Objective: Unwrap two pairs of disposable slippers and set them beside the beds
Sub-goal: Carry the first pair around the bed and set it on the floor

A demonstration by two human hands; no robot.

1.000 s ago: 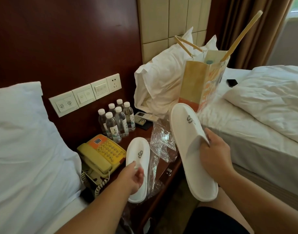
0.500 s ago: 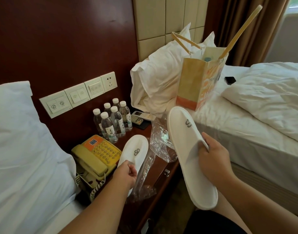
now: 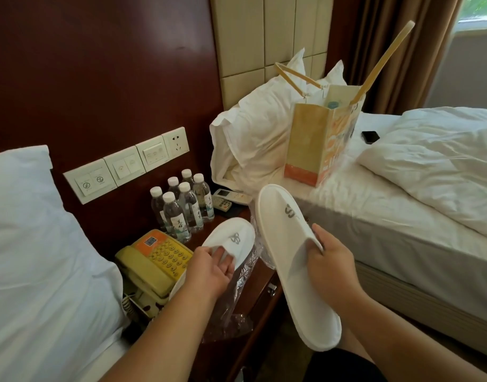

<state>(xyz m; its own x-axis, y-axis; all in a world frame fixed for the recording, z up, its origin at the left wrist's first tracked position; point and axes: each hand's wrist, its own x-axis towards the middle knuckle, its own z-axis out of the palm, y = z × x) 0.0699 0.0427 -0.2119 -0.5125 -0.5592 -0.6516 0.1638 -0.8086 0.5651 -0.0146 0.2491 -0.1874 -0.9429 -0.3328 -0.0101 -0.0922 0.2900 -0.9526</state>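
Note:
Two white disposable slippers with a grey logo are out of their wrap. My left hand [image 3: 210, 271] grips the upper of the smaller-looking slipper [image 3: 232, 239] over the nightstand, fingers tucked into its opening. My right hand [image 3: 333, 266] holds the other slipper [image 3: 289, 260] by the edge of its upper, sole hanging down between the nightstand and the right bed. Crumpled clear plastic wrap [image 3: 237, 301] lies on the nightstand under the left slipper.
The dark wooden nightstand [image 3: 260, 296] carries a yellow telephone [image 3: 157, 260], several water bottles [image 3: 181, 208] and a remote [image 3: 227, 198]. A white bed [image 3: 38, 257] lies left; the right bed [image 3: 402, 216] holds pillows, a paper bag [image 3: 319, 142] and a phone [image 3: 370, 137].
My left hand has shifted its grip, pushing fingers into the left slipper's opening and lifting it toward the bottles. The right hand and its slipper have barely moved.

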